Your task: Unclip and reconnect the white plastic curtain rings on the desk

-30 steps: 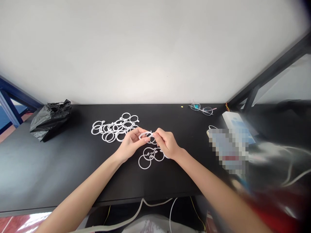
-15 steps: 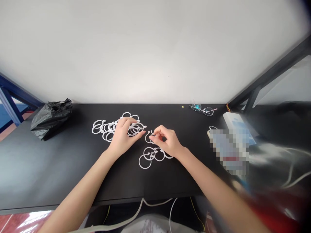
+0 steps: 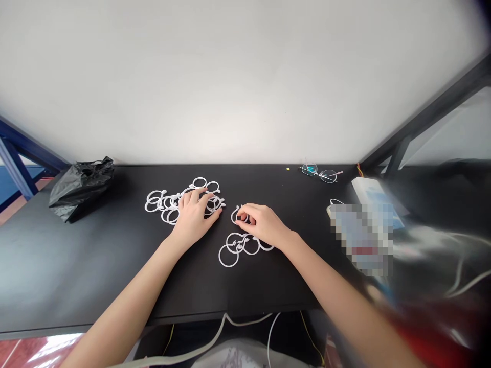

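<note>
Thin white rings with small hooked ends, resembling shower curtain rings, lie on the black table. My left hand [image 3: 192, 214] rests over the larger pile of rings [image 3: 146, 205], its fingers spread and its thumb apart at the pile's right side. Some rings are covered by this hand. Just to the right, my right hand [image 3: 266, 223] pinches with thumb and fingertips at a white ring [image 3: 232, 218], partly hidden behind the fingers. Below that hand, a smaller group of rings [image 3: 228, 266] lies overlapping, its right end close under the wrist.
A crumpled black plastic bag [image 3: 80, 186] sits at the left. Eyeglasses [image 3: 329, 176] lie near the wall, with a tiny yellow piece [image 3: 288, 168] beside them. At the right are a blurred-out phone-like object [image 3: 356, 240] and a white box [image 3: 378, 199]. Cables hang at the front edge.
My left hand has shifted slightly left and down onto the pile, its fingers spreading. The right hand stays nearly in place, its fingers lower over the ring.
</note>
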A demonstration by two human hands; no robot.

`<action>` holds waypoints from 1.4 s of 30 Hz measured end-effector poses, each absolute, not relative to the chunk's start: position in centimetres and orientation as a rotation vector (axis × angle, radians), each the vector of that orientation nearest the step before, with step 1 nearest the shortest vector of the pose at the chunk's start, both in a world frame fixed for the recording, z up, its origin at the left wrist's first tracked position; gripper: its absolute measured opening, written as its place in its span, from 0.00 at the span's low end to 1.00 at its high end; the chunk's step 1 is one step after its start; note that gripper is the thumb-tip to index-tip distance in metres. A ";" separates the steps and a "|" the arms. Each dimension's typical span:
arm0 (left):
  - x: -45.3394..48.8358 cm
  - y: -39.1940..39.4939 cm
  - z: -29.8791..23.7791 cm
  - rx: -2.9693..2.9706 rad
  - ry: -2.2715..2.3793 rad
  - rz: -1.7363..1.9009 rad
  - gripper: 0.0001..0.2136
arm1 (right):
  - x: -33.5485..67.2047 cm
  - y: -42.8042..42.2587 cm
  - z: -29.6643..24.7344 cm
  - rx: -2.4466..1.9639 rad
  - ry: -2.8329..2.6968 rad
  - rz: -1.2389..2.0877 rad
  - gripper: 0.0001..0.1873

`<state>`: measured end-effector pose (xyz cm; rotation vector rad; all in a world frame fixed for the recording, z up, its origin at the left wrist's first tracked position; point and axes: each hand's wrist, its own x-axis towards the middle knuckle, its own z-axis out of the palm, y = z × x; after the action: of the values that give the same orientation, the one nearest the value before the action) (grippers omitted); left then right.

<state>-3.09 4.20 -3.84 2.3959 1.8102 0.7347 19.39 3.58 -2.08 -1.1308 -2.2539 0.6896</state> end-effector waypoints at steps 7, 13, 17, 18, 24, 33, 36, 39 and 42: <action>-2.6 3.9 -3.2 2.455 1.704 0.888 0.16 | 19.4 3.6 -1.9 -1.246 -2.166 0.577 0.03; -2.0 3.6 -2.5 2.498 1.560 1.016 0.09 | 19.6 3.8 -2.4 -1.353 -2.171 0.586 0.03; -1.8 3.4 -2.1 2.505 1.483 1.058 0.06 | 19.7 4.0 -2.7 -1.313 -2.126 0.650 0.06; -1.8 3.4 -2.1 2.507 1.468 1.061 0.06 | 19.7 4.0 -2.7 -1.306 -2.115 0.661 0.06; -1.5 3.2 -2.2 2.533 1.360 1.072 0.05 | 19.7 4.1 -2.4 -1.313 -2.050 0.671 0.05; -1.2 2.9 -2.0 2.549 1.324 1.057 0.05 | 19.7 4.1 -2.5 -1.295 -2.045 0.688 0.10; -1.3 3.0 -1.9 2.537 1.333 1.056 0.05 | 19.8 4.2 -2.8 -1.270 -2.040 0.678 0.12; -1.4 3.0 -1.9 2.538 1.329 1.051 0.05 | 19.8 4.2 -2.8 -1.269 -2.044 0.689 0.10; -1.4 3.0 -1.9 2.528 1.326 1.046 0.05 | 19.8 4.2 -2.6 -1.289 -2.051 0.701 0.09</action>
<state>-1.36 3.03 -1.85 2.5284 1.3260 1.0465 19.75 4.20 -2.61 -1.2891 -2.0513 0.7013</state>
